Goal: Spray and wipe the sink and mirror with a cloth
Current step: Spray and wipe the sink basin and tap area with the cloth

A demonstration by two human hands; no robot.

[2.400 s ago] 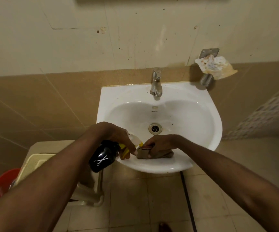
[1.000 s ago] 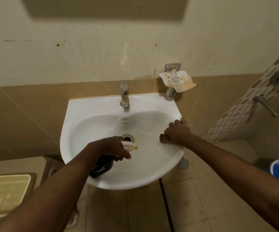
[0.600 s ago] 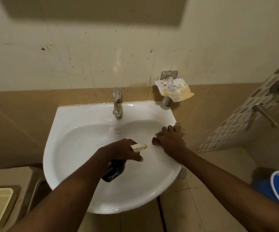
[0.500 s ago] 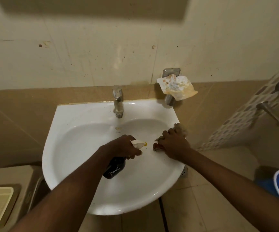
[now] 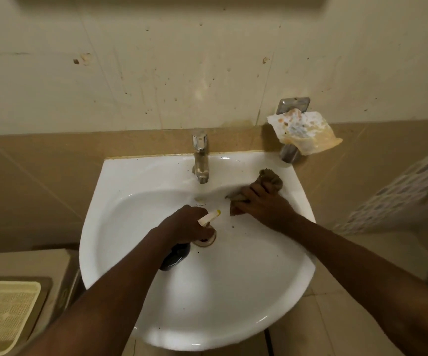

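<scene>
A white wall-hung sink [image 5: 136, 181] fills the middle of the view, with dark specks on its rim and basin. My left hand [image 5: 184, 224] grips a black spray bottle [image 5: 175, 255] over the drain [image 5: 206, 240]; its pale nozzle [image 5: 209, 217] points toward the back right. My right hand [image 5: 259, 204] holds a brown cloth [image 5: 270, 177] against the sink's back right rim, beside the chrome tap [image 5: 201, 158]. Only the dark lower edge of the mirror [image 5: 171, 0] shows at the top.
A metal wall holder with stained crumpled paper [image 5: 302, 128] hangs right of the tap. A cream plastic basket [image 5: 2, 314] sits low at the left on a beige unit. Patterned tiles [image 5: 400, 194] line the right wall. Tiled floor lies below the sink.
My right hand has wiped the cloth from the sink's front rim along the right side to the back right corner. My left hand with the bottle has moved over the drain.
</scene>
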